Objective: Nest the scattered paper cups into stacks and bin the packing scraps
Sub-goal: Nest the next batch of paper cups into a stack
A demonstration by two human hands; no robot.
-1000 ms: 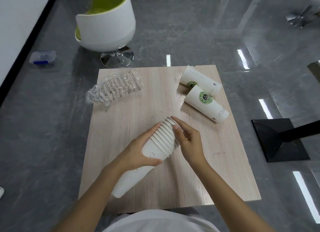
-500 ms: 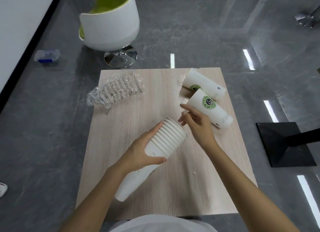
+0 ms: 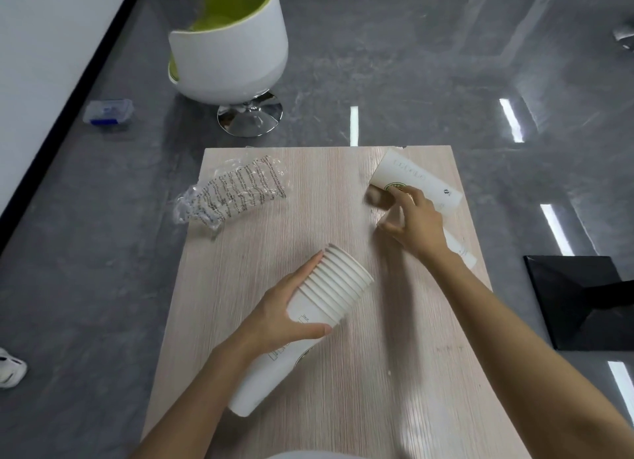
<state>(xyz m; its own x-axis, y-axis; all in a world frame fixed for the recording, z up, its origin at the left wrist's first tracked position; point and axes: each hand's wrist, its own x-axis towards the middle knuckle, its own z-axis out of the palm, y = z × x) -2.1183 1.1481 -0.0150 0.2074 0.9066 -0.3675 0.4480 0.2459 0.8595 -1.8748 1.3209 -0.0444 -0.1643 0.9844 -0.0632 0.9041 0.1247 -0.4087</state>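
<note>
My left hand grips a long stack of nested white paper cups, tilted with the rims pointing up and away over the wooden table. My right hand reaches across to the table's right side and curls around the nearer of two lying cup stacks, which it mostly hides. The farther lying stack, white with a green logo, sits just behind it. A crumpled clear plastic wrapper with printed text lies at the table's far left corner.
A white and green swivel chair stands on the grey floor beyond the table. A black table base sits to the right. A small clear box lies by the left wall, and a shoe shows at the left edge.
My right hand left the rims of the held stack and moved right and away to the nearer lying stack. The left hand keeps holding its stack almost still.
</note>
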